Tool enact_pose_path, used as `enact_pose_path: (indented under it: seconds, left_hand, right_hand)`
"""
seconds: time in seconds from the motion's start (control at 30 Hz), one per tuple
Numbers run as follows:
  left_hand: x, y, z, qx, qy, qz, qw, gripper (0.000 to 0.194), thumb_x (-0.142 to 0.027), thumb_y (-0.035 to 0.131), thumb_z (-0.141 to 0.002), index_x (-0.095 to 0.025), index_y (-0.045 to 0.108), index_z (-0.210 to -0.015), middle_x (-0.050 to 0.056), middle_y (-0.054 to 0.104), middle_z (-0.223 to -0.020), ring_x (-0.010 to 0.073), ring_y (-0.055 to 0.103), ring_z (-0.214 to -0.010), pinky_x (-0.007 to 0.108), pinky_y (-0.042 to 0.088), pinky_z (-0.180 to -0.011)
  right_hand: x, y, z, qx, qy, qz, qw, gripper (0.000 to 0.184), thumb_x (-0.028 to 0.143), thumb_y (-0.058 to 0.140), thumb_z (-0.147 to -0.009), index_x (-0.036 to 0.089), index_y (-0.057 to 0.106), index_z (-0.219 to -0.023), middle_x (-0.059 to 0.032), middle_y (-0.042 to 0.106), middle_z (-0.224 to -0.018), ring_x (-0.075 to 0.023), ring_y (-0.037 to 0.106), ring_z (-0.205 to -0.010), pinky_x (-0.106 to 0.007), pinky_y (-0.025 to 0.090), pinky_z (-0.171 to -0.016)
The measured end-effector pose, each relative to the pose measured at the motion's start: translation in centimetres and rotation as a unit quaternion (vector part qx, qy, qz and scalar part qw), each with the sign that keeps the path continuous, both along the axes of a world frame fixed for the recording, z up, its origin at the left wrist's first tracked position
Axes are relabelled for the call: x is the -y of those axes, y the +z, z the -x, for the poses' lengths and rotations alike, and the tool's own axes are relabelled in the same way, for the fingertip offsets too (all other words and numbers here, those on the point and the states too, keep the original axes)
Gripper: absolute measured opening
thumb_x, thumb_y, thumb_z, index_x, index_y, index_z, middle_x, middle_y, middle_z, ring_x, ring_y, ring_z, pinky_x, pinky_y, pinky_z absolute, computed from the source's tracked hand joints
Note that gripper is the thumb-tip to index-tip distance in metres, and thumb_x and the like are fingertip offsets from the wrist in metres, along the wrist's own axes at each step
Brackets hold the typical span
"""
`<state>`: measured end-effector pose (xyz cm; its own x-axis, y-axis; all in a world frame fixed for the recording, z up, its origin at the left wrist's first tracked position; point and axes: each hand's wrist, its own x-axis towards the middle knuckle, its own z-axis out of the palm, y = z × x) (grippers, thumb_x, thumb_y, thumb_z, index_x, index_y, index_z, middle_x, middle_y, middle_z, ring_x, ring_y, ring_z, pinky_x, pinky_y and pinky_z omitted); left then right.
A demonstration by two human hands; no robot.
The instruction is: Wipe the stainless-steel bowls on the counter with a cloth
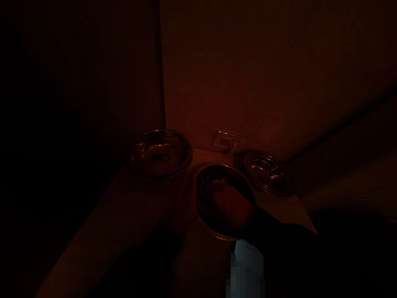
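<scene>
The scene is very dark. A steel bowl (204,182) is tilted toward me at the middle of a counter. My right hand (231,203) is inside it, palm against the bowl's inner surface; its fingers are too dim to make out. My left hand (184,203) rests on the bowl's left rim and seems to hold it; its fingers are lost in shadow. Both forearms are in dark sleeves.
A larger steel bowl (160,153) sits in the wall corner at the back left. A steel plate or shallow bowl (268,173) stands at the back right. A wall socket (228,142) is behind them. A pale object (248,256) shows at the bottom.
</scene>
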<state>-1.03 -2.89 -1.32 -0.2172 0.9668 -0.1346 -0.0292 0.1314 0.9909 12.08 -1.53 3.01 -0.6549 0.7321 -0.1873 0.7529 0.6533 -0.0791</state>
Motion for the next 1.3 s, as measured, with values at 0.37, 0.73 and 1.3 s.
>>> enact_pose_path:
  seconds: [0.37,0.73,1.3]
  left_hand:
    - [0.0,0.3,0.1,-0.027,-0.006,0.001,1.000,0.032,-0.031,0.039,-0.087,-0.014,0.065,-0.096,0.008,0.069,-0.100,0.0208,0.061,-0.092,0.033,0.043,-0.087]
    - [-1.5,-0.5,0.0,-0.019,-0.001,-0.017,1.000,0.034,-0.031,0.039,-0.087,-0.012,0.064,-0.099,0.012,0.068,-0.105,0.0235,0.061,-0.096,0.037,0.044,-0.090]
    - [-3.1,-2.3,-0.2,0.005,0.024,-0.098,0.995,0.032,-0.029,0.041,-0.087,-0.013,0.065,-0.102,0.011,0.067,-0.112,0.0223,0.059,-0.106,0.037,0.039,-0.101]
  right_hand:
    - [-1.2,0.2,-0.7,0.007,-0.018,-0.005,1.000,0.025,0.014,0.042,-0.090,0.010,0.064,-0.102,-0.0132,0.066,-0.094,-0.0225,0.061,-0.093,-0.028,0.046,-0.075]
    - [-2.7,-0.3,-1.0,-0.024,-0.014,0.010,1.000,0.026,0.017,0.048,-0.086,0.013,0.065,-0.104,-0.0137,0.065,-0.102,-0.0214,0.057,-0.103,-0.027,0.042,-0.085]
    - [-3.8,0.1,-0.3,0.016,-0.023,0.022,0.999,0.027,0.031,0.054,-0.090,0.015,0.059,-0.111,-0.0097,0.060,-0.112,-0.0203,0.059,-0.097,-0.039,0.049,-0.084]
